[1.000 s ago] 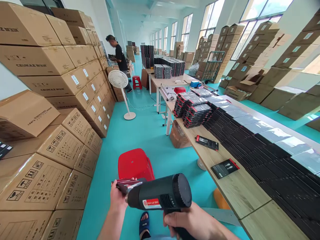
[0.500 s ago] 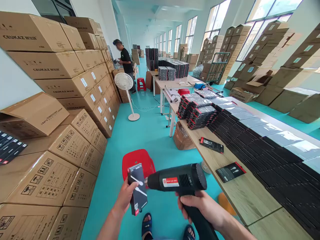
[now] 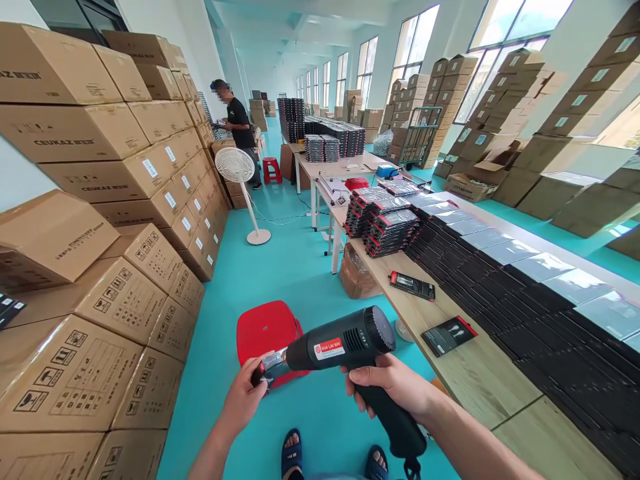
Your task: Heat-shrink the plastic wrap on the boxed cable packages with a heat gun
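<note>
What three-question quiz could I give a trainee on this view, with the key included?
1. Which hand holds the black pistol-shaped heat gun?
2. True or false: a white round-headed pedestal fan stands on the turquoise floor.
3. The heat gun points toward: A) the brown cardboard cartons; B) the small dark glossy box in the left hand; C) the wood-topped table.
Key: 1. The right hand. 2. True. 3. B.

Head-worn view looked forward and down from above; left hand, right hand and heat gun lay near, at lower centre; pedestal fan stood farther ahead, upper left.
</note>
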`<action>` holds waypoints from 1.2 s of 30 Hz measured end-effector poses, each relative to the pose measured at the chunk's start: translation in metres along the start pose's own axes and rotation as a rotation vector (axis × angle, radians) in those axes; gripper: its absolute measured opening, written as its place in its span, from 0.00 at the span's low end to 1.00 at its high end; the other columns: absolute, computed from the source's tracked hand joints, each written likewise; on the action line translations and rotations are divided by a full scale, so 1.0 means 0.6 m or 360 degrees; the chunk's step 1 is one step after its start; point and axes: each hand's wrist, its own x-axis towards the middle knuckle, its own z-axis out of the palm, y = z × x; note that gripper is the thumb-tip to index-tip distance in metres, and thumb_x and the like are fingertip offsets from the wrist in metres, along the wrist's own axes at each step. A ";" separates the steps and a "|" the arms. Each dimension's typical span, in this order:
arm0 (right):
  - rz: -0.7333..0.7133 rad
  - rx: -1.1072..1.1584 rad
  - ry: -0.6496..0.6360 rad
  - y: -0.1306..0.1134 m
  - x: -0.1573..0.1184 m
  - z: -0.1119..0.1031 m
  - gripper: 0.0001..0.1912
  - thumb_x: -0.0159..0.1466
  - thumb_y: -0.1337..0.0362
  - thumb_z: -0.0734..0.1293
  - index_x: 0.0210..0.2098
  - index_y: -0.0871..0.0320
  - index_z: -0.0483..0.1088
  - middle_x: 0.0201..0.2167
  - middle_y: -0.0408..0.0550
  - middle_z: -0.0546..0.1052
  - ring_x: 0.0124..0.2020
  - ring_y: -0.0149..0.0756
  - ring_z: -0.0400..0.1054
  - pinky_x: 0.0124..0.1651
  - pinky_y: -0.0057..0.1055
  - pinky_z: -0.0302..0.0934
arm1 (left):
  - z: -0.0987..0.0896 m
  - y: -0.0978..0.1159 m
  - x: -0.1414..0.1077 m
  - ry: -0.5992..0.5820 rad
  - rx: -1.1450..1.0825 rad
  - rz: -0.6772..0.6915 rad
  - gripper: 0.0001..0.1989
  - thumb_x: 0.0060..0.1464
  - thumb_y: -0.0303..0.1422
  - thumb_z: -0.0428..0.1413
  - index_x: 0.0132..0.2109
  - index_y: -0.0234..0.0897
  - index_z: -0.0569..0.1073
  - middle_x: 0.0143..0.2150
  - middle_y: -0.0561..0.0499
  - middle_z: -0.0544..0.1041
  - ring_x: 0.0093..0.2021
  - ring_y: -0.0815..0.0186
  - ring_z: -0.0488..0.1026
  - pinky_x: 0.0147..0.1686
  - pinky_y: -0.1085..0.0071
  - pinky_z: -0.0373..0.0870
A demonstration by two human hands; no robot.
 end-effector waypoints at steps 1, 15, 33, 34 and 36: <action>-0.0015 0.0013 0.0009 0.000 0.001 -0.001 0.18 0.54 0.56 0.73 0.39 0.62 0.72 0.28 0.47 0.76 0.25 0.34 0.69 0.25 0.30 0.61 | -0.001 -0.002 0.000 -0.0027 0.0005 -0.0007 0.26 0.45 0.29 0.53 0.53 0.40 0.76 0.52 0.44 0.76 0.52 0.54 0.73 0.46 0.63 0.72; 0.0003 -0.0050 -0.0014 0.009 0.000 0.003 0.14 0.56 0.59 0.71 0.37 0.62 0.71 0.28 0.47 0.76 0.24 0.34 0.69 0.24 0.29 0.62 | -0.008 0.016 -0.003 -0.0129 0.0232 0.0132 0.24 0.51 0.30 0.51 0.55 0.43 0.75 0.45 0.46 0.75 0.36 0.62 0.71 0.35 0.67 0.71; 0.0019 -0.0138 -0.0039 -0.011 -0.020 0.009 0.15 0.55 0.58 0.72 0.37 0.61 0.71 0.28 0.46 0.75 0.25 0.34 0.69 0.26 0.30 0.61 | -0.017 0.028 -0.013 -0.0073 0.0091 -0.0002 0.22 0.50 0.32 0.56 0.53 0.46 0.77 0.52 0.44 0.74 0.46 0.54 0.72 0.40 0.65 0.72; 0.0007 -0.0166 -0.0020 -0.011 -0.021 0.010 0.14 0.54 0.58 0.72 0.36 0.60 0.71 0.28 0.45 0.75 0.25 0.34 0.68 0.26 0.30 0.61 | -0.018 0.028 -0.013 -0.0065 0.0094 0.0017 0.22 0.50 0.32 0.56 0.53 0.46 0.77 0.54 0.44 0.74 0.49 0.52 0.72 0.43 0.64 0.72; 0.0002 -0.0203 -0.0004 -0.012 -0.026 0.013 0.13 0.55 0.59 0.71 0.35 0.60 0.71 0.27 0.44 0.74 0.24 0.34 0.68 0.26 0.30 0.61 | -0.018 0.028 -0.013 -0.0069 0.0093 0.0052 0.21 0.51 0.32 0.56 0.52 0.46 0.78 0.55 0.44 0.74 0.54 0.50 0.71 0.47 0.62 0.72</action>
